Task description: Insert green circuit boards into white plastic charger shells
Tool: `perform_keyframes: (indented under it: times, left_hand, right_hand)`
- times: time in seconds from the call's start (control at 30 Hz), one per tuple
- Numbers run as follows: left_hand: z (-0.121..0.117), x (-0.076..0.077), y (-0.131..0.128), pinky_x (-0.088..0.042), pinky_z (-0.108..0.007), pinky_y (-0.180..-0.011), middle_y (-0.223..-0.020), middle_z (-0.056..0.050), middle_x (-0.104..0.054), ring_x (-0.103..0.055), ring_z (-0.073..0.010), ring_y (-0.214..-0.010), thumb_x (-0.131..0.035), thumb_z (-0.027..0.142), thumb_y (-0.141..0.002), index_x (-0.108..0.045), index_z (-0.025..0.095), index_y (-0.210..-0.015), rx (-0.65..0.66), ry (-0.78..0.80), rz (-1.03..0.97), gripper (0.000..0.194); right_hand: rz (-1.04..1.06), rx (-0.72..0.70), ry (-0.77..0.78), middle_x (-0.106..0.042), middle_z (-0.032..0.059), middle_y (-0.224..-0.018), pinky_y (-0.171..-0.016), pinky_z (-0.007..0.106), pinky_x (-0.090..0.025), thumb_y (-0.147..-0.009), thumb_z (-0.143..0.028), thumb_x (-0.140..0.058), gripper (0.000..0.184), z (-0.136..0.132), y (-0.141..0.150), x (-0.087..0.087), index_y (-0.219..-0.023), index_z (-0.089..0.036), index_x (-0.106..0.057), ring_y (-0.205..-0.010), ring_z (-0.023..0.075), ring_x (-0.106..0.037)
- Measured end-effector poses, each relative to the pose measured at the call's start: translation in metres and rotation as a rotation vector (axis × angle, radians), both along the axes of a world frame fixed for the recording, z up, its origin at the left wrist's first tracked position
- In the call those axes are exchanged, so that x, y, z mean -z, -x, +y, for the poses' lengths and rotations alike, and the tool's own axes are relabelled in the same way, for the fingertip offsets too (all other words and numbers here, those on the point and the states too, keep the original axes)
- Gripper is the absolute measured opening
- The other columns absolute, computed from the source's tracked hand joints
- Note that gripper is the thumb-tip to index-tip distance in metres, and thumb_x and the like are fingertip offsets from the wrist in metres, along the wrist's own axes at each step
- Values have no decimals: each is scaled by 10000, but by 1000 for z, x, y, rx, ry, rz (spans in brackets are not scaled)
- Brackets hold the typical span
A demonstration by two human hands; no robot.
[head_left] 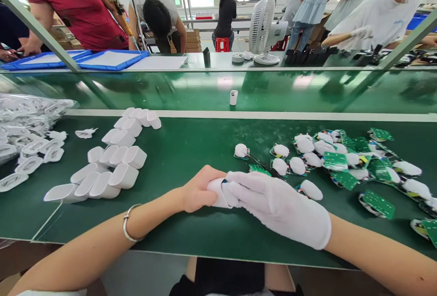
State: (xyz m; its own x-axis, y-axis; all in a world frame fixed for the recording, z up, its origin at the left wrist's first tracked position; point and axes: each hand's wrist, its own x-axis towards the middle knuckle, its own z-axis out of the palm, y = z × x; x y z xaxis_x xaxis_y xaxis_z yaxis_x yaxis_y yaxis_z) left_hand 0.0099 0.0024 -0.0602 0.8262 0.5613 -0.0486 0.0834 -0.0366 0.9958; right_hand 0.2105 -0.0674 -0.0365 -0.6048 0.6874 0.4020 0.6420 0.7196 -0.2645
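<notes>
My bare left hand is closed around a white plastic housing just above the green table. My right hand, in a white glove, grips the same housing from the right, its fingers wrapped over the end. A bracelet sits on my left wrist. Rows of empty white housings lie to the left. Green circuit boards with white round parts are scattered to the right.
A heap of white parts in clear bags lies far left. One small white piece stands on the middle belt. Beyond it are blue trays, a white fan and several other people at work.
</notes>
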Motion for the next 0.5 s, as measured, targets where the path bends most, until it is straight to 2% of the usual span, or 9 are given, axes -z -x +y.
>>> perform_keyframes:
  times: [0.07,0.17,0.23,0.33,0.43,0.5]
  left_hand:
    - [0,3,0,-168,-211,-405,-489,32,-346,-247,-74,-473,-473,197,-453,-474,131,-576,-20,44,-11,139]
    - [0,9,0,-134,-214,-392,-460,39,-302,-224,-71,-454,-465,200,-427,-421,145,-529,-65,136,-71,124]
    - [-4,11,0,-125,-214,-389,-452,39,-301,-222,-71,-449,-462,205,-415,-403,151,-523,-80,187,-103,134]
    - [-12,13,1,-129,-208,-398,-476,40,-299,-212,-67,-453,-455,204,-409,-380,157,-532,-129,253,-93,152]
    - [-16,15,3,-202,-200,-417,-544,41,-372,-277,-77,-479,-461,199,-409,-450,161,-651,-221,327,-61,245]
    - [-13,15,3,-240,-204,-435,-585,35,-426,-324,-88,-506,-474,197,-413,-496,151,-741,-159,343,-52,332]
  right_hand:
    - [-69,-27,-68,-628,61,-1169,-819,338,-535,-902,-91,-381,361,-1,2,3,-1198,-205,-554,-962,186,-607]
    - [-62,-59,-144,-526,136,-1326,-835,406,-536,-928,-276,-452,340,0,5,7,-1229,-125,-506,-1165,277,-499]
    - [-36,-63,-183,-505,169,-1335,-854,420,-528,-933,-318,-450,358,1,9,9,-1209,-95,-500,-1241,299,-423]
    - [-10,-118,-201,-571,171,-1210,-910,407,-496,-937,-206,-421,239,2,16,10,-1103,-82,-541,-1191,268,-460]
    - [30,-174,-74,-610,116,-1052,-854,342,-504,-909,-90,-400,186,4,22,8,-968,-125,-573,-1022,200,-539]
    - [76,-185,15,-608,88,-1019,-803,303,-507,-884,-49,-395,216,6,22,8,-931,-157,-575,-947,164,-549]
